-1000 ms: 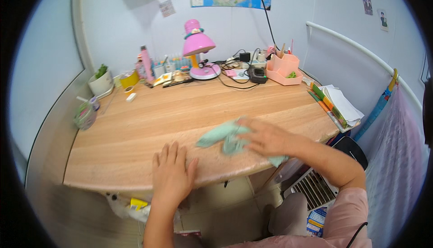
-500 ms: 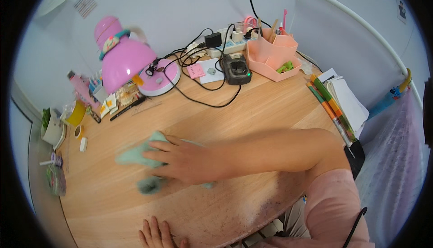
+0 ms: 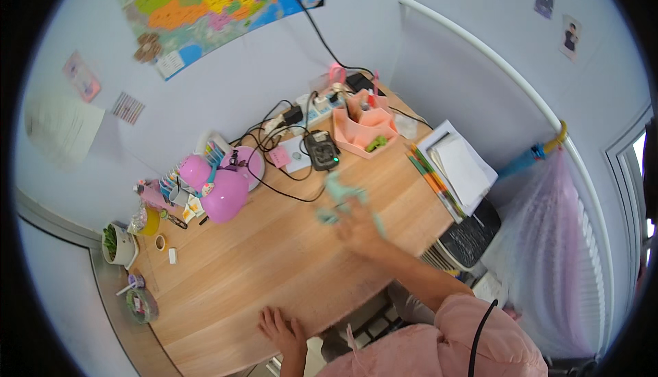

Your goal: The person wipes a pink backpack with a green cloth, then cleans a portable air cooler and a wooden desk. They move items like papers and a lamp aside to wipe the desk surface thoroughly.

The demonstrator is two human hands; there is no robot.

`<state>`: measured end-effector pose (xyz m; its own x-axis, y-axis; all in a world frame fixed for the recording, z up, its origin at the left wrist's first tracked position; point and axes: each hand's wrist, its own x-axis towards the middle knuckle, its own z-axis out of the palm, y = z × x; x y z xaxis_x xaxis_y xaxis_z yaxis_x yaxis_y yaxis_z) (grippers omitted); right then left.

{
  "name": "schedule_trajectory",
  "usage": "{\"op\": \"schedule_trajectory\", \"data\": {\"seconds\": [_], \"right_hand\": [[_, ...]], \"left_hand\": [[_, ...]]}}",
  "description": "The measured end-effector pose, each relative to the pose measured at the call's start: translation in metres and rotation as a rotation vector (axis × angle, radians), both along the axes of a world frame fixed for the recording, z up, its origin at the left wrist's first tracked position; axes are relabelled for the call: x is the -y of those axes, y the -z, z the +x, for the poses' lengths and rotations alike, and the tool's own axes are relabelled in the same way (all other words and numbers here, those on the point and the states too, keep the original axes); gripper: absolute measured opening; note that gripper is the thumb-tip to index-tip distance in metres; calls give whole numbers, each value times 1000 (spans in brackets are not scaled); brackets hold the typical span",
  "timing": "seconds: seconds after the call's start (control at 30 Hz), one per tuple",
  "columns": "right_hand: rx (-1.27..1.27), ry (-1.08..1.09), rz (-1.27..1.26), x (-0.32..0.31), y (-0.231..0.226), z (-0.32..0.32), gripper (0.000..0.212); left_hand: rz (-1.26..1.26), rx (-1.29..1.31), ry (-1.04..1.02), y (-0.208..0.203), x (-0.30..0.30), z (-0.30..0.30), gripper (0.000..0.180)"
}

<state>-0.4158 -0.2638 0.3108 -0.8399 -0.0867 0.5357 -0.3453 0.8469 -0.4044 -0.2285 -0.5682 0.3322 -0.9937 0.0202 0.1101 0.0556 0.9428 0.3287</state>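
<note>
Under my right hand (image 3: 358,226) a pale green cloth (image 3: 340,188) lies bunched on the wooden desk (image 3: 274,260). The fingers press over the cloth and are somewhat blurred; parts of it stick out ahead of them and at both sides. Just beyond the cloth sits a black battery charger (image 3: 321,151) with a green light. My left hand (image 3: 281,329) rests on the desk near its front edge, fingers spread and holding nothing.
A pink lamp (image 3: 226,195) with tangled black cables stands at the back left. Behind the charger are a power strip (image 3: 319,111) and a pink organizer (image 3: 367,134). Books and papers (image 3: 459,175) lie at the right edge. A potted plant (image 3: 118,243) stands far left.
My right hand has moved with the cloth to the right and farther back, toward the charger. The view has shifted, showing more wall and a map. My left hand stays on the desk near the front edge.
</note>
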Motion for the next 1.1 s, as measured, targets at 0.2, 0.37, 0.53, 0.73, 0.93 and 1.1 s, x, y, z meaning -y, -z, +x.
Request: {"op": "schedule_trajectory", "data": {"seconds": [0.2, 0.37, 0.53, 0.73, 0.93, 1.1], "right_hand": [[446, -121, -675, -4, -64, 57, 38], [104, 328, -450, -159, -81, 83, 34], [72, 728, -348, -278, -95, 97, 37], [342, 1081, -1255, -350, -29, 108, 73], [356, 916, -1807, -330, -32, 92, 57], [166, 977, -1542, -314, -23, 82, 46]], "left_hand": [[360, 1, 94, -62, -133, -87, 78], [225, 102, 220, -14, -212, -144, 78], [131, 61, 910, -25, -327, -159, 68], [117, -16, 427, 8, -322, -185, 56], [196, -77, 324, 17, -308, -193, 53], [136, 97, 737, -30, -395, -162, 60]]}}
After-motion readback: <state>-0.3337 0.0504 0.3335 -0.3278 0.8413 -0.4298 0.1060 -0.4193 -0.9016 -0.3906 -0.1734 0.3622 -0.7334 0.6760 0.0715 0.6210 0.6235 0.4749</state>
